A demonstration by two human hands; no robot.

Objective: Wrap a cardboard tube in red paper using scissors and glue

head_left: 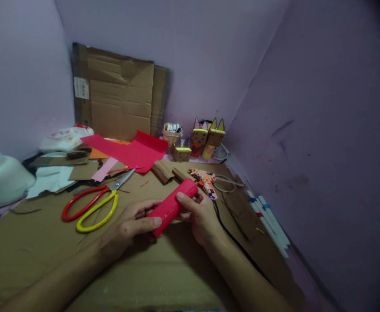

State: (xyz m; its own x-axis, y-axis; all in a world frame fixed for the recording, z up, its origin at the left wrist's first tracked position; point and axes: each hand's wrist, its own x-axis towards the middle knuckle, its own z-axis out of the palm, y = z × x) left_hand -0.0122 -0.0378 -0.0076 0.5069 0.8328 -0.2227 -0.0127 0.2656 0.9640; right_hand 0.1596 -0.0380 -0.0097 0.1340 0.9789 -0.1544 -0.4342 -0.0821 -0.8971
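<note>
A red paper-covered tube [171, 207] is held between both hands above the cardboard work surface, tilted with its far end up to the right. My left hand [134, 225] grips its near end, thumb on top and fingers behind. Around the far end, my right hand [203, 216] is closed with the thumb pressed on the paper; its other fingers are partly hidden. Left of the tube lie scissors [112, 186] with one red and one yellow handle, blades apart. Just beyond my right hand rests a flower-patterned glue gun [206, 180] with a black cord.
Red paper [134, 151] and scraps lie at the back left, near a white bowl [3, 180]. Cardboard sheets [118, 91] lean on the wall. Box-headed cardboard figures [199, 136] stand behind, beside a cup of markers [173, 132]. More markers [268, 221] line the right wall.
</note>
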